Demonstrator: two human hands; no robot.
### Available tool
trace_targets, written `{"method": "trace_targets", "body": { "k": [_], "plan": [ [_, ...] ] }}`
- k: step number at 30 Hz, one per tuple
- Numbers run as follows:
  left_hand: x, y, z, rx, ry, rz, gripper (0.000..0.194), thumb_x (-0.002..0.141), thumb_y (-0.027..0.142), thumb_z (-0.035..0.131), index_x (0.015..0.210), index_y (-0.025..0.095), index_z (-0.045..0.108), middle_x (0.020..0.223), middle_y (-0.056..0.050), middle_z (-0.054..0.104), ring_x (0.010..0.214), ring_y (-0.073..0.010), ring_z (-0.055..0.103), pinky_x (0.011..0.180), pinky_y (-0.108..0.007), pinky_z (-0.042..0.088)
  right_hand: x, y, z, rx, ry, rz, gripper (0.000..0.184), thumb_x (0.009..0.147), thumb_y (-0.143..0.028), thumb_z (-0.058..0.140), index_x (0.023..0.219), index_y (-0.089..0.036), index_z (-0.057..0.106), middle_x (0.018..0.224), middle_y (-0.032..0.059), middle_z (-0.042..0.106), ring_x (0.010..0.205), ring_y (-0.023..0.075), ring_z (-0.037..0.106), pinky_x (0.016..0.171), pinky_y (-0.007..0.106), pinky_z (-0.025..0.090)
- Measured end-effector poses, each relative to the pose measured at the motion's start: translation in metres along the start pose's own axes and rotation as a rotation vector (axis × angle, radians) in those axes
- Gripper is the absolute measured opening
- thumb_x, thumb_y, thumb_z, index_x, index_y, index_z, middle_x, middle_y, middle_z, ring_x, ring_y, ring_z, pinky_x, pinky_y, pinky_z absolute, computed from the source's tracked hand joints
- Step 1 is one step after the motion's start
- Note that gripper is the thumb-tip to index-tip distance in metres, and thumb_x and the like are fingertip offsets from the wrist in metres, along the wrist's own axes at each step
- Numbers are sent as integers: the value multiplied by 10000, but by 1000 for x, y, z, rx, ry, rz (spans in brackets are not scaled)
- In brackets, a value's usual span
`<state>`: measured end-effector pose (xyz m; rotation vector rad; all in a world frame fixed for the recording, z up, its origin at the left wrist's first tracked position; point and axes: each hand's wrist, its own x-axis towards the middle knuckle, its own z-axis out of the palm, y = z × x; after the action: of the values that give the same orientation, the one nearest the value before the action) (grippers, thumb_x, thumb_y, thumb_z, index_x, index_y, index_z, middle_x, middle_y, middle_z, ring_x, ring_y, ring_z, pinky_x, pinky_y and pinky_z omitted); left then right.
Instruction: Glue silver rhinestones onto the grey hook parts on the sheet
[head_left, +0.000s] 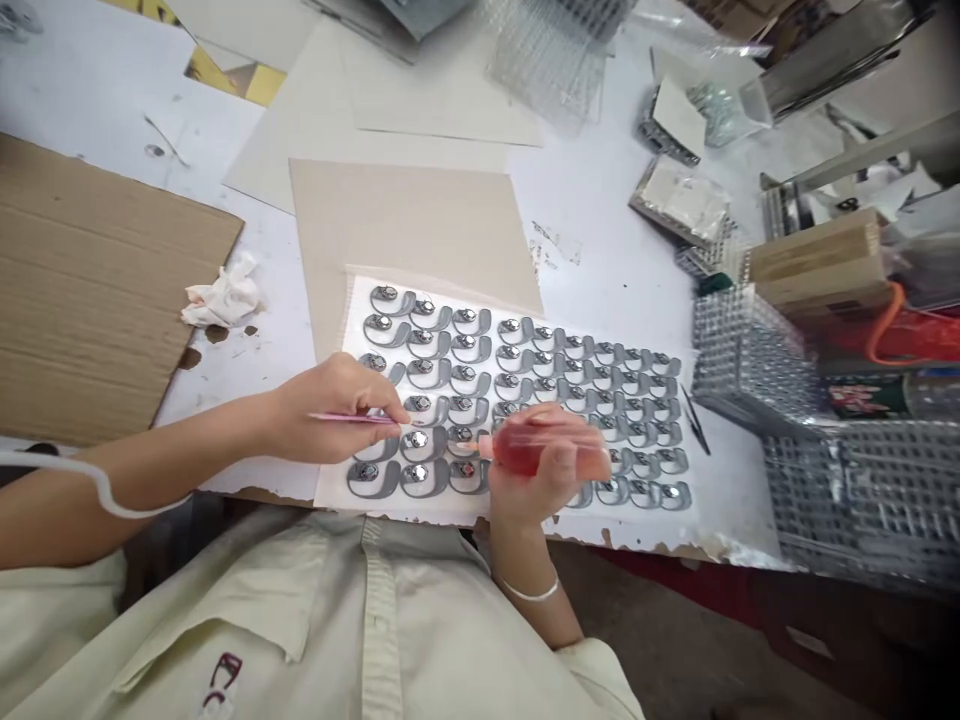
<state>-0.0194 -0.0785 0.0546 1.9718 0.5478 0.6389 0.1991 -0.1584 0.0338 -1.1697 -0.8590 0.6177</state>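
A white sheet [360,300] near the table's front edge carries several rows of grey curved metal pieces [570,365], each with a shiny stud. My left hand [330,410] rests on the sheet's left part, closed on a thin pink stick [356,418] that points right at a piece in the lower rows. My right hand [551,460] is wrapped round a small reddish squeeze bottle [525,448]. The bottle's nozzle points left toward the stick's tip.
Brown cardboard [90,290] lies at the left, with a crumpled tissue [225,295] beside it. A beige board [405,220] sits under the sheet. Clear gridded trays [750,360] and boxes crowd the right side. Black tweezers [696,420] lie right of the sheet.
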Motion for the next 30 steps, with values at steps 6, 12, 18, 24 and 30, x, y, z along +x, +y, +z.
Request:
{"method": "trace_targets", "body": {
  "k": [6,12,18,24,30],
  "plan": [
    [-8,-12,13,-37,-50,91,145,842,103,539,913,169,647,790,-23,717,652,-114,659,597,-194,488,-4,6,-2,-135,-107,-98,229,774,-434,643,805,-208,626,688,9,548,628,157,533,489,289,430],
    [-10,-13,18,-31,-107,95,173,839,91,523,953,146,642,848,-55,725,734,-150,687,649,-220,517,-7,6,0,-174,-167,-73,217,772,-406,655,820,-196,630,702,12,550,616,151,523,447,272,406],
    [-10,-12,19,17,-138,104,168,842,99,521,952,160,633,854,-41,725,719,-144,682,620,-218,500,-8,9,-3,-202,-186,-50,220,770,-405,660,831,-196,626,712,23,557,658,178,540,444,287,430],
    [-9,-9,16,20,-170,70,154,843,98,511,913,157,635,849,-38,725,731,-147,685,620,-218,491,-8,7,-1,-228,-220,-61,226,771,-414,663,831,-200,621,715,15,558,651,163,538,458,278,441],
    [-9,-11,16,-14,-184,57,166,838,95,503,907,167,636,857,-43,728,737,-155,686,640,-229,500,-9,3,1,-250,-237,-47,211,775,-407,659,832,-206,625,739,15,550,650,165,556,469,293,452]
  ]
}}
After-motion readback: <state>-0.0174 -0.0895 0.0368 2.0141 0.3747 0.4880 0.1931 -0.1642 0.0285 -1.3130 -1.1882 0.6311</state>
